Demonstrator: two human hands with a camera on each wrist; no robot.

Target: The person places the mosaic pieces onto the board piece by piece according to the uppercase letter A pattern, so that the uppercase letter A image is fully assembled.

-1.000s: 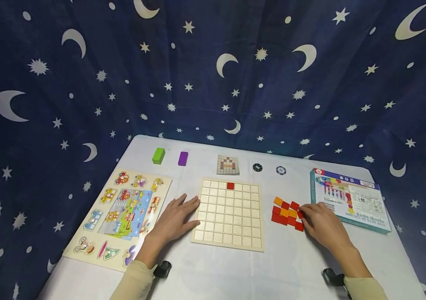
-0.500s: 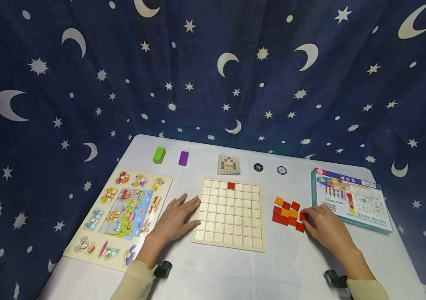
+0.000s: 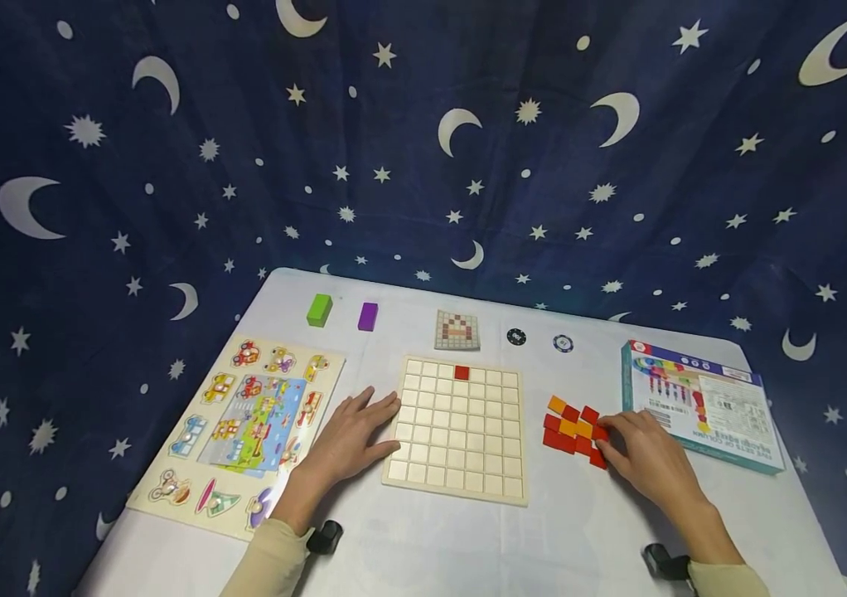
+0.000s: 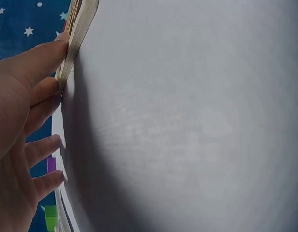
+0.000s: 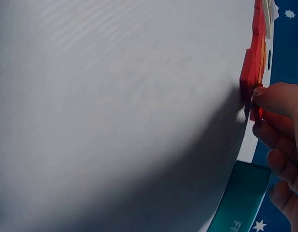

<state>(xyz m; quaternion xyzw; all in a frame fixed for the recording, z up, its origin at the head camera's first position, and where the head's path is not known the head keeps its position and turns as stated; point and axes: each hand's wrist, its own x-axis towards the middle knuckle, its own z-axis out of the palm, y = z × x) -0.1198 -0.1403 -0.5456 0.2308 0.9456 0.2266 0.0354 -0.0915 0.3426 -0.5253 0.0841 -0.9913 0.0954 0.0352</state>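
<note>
A pale wooden grid board (image 3: 461, 431) lies mid-table, with one red tile (image 3: 462, 373) set in its far row. My left hand (image 3: 352, 435) rests flat at the board's left edge, fingers spread and fingertips right at the rim; the left wrist view shows the thumb against the board's side. To the right of the board is a cluster of red and orange square tiles (image 3: 567, 427). At the cluster's right side my right hand (image 3: 643, 456) pinches a red tile (image 5: 258, 108) between thumb and fingertips. Part of this tile is hidden by the fingers.
A pattern card (image 3: 457, 330) and two poker chips (image 3: 516, 337) lie beyond the board. Green (image 3: 319, 310) and purple (image 3: 367, 316) blocks stand far left. A vehicle peg puzzle (image 3: 330, 377) lies left, and a boxed set (image 3: 703, 406) right, close to my right hand.
The head view has shifted slightly. My right hand stays by the cluster, moving only a little with the red tile at its fingertips. My left hand keeps its place at the board.
</note>
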